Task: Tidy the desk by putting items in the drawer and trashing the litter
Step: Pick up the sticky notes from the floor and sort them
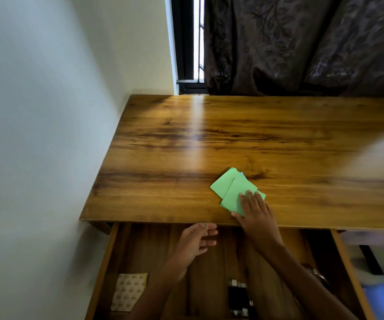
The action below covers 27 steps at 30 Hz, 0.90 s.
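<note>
Drawer [211, 269] contents are seen nearest, below both hands: a patterned sheet [129, 292] and dark small items [239, 297]. The left hand [195, 242] is held loosely open and empty over the drawer, just below the desk [186, 139] edge. Just beyond it, the right hand [254, 212] is pressed flat, no grip closed, on the green paper notes [233, 188] fanned under its fingertips. The stack could be scattered or dropped past the waiting hand if slid off the edge unevenly
</note>
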Motion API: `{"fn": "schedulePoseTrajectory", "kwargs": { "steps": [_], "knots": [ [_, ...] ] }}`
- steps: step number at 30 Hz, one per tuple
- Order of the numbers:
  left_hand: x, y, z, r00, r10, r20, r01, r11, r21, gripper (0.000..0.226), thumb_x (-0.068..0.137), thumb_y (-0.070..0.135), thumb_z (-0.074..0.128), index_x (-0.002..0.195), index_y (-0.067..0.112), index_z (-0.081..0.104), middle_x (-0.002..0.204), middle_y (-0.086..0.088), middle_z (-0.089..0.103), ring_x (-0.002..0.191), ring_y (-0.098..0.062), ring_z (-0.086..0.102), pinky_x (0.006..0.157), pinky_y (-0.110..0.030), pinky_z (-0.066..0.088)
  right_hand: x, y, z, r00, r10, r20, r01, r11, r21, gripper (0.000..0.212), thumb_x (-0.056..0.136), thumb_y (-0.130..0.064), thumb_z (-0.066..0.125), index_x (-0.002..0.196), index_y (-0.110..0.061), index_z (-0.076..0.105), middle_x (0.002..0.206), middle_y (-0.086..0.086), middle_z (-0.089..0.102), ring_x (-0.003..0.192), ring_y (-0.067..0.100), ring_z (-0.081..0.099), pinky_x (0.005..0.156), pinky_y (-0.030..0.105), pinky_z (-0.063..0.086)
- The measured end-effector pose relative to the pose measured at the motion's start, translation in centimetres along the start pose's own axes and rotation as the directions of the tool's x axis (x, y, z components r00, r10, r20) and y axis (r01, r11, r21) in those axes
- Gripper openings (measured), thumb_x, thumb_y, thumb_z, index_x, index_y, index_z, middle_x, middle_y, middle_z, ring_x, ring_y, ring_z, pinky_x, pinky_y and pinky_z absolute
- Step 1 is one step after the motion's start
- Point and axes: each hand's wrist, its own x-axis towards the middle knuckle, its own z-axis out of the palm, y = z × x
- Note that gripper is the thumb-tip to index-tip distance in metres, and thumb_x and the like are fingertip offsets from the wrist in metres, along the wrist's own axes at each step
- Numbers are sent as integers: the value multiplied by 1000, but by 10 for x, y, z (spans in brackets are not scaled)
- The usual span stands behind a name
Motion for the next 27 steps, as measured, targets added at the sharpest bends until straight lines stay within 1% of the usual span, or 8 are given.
{"fn": "schedulePoseTrajectory", "kwargs": {
  "steps": [4, 8, 10, 12, 17, 21, 25, 27],
  "knots": [
    [2, 3, 3, 1000, -12, 14, 13, 999, -39, 31, 102, 26, 35, 107, 23, 65, 110, 4, 69, 101, -15, 66, 102, -39, 44, -7, 0, -7, 993, -100, -64, 99, 995, -12, 50, 66, -19, 83, 109, -1, 65, 110, 22, 67, 102, 38, 65, 71, 48, 58],
    [6, 8, 7, 1000, -18, 21, 20, 994, -106, 34, 102, 31, 35, 110, 20, 65, 109, 3, 71, 100, -16, 67, 96, -34, 47, -20, 2, -16, 956, -20, -294, 70, 984, 161, 39, 72, 0, 75, 109, 0, 63, 109, 21, 67, 98, 34, 67, 62, 44, 60],
    [8, 12, 11, 999, -27, 26, 30, 990, -134, 35, 101, 34, 36, 111, 19, 65, 107, 3, 72, 99, -16, 68, 92, -32, 47, -24, 2, -21, 915, 33, -401, 57, 976, 211, 27, 87, -4, 54, 113, 0, 60, 112, 23, 66, 100, 35, 66, 57, 43, 60],
    [10, 17, 15, 999, -32, 36, 37, 987, -156, 36, 100, 36, 36, 111, 18, 65, 107, 2, 72, 98, -16, 68, 89, -31, 48, -25, 0, -27, 898, 102, -428, 19, 963, 270, 34, 91, -14, 37, 113, -1, 60, 112, 23, 66, 95, 34, 68, 54, 40, 59],
    [14, 30, 24, 998, -32, 53, 41, 981, -189, 40, 100, 40, 33, 115, 17, 62, 113, 1, 69, 102, -18, 65, 90, -31, 47, -21, -4, -39, 911, 228, -344, -45, 884, 465, 21, 94, -17, 49, 101, -6, 65, 88, 9, 70, 65, 17, 64, 47, 20, 43],
    [15, 34, 25, 997, -32, 66, 45, 977, -210, 45, 100, 45, 30, 113, 17, 63, 116, -1, 68, 102, -17, 66, 88, -30, 49, -24, -2, -42, 886, 223, -407, -3, 881, 474, 40, 95, -30, 36, 107, -6, 65, 98, 9, 71, 81, 18, 69, 55, 12, 45],
    [15, 36, 18, 977, -75, 199, 164, 863, -477, 63, 94, 60, 29, 118, 10, 60, 119, -10, 66, 104, -26, 66, 93, -41, 49, -28, -13, -55, 804, -83, -589, 311, 902, 298, 31, 91, -22, 45, 103, -5, 69, 103, 10, 72, 99, 19, 68, 79, 29, 56],
    [12, 39, 9, 961, -75, 267, 235, 730, -642, 66, 90, 59, 38, 123, 5, 56, 112, -16, 67, 94, -29, 68, 82, -42, 54, -32, -26, -52, 787, -305, -537, 480, 849, 222, 27, 91, -23, 47, 98, -11, 70, 100, 4, 73, 98, 15, 68, 81, 30, 55]
  ]
}}
